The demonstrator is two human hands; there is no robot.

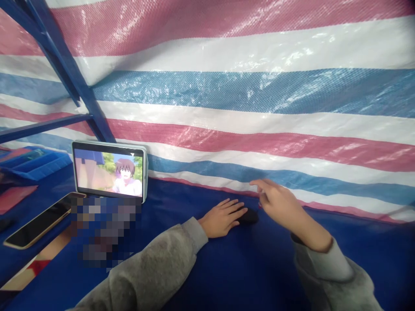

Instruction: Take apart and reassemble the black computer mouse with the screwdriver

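Observation:
My left hand (222,218) lies palm down on the blue surface, its fingers stretched out and slightly spread. Its fingertips rest over the near side of a rounded, flat black object (249,216) that looks like a computer mouse. Just right of that object and above it, my right hand (277,203) is raised. Its index finger reaches out to the left, apart from the other fingers, which are curled inward. Nothing that I can make out is in it. Both forearms wear grey sleeves.
A tablet-like screen (108,170) playing a cartoon stands at the left. Near it lie a dark-screened phone (42,222), a blue tray (35,162) and a red sheet (16,198). A patch is pixelated. Striped sheeting (227,90) hangs behind, beside a blue frame (61,56).

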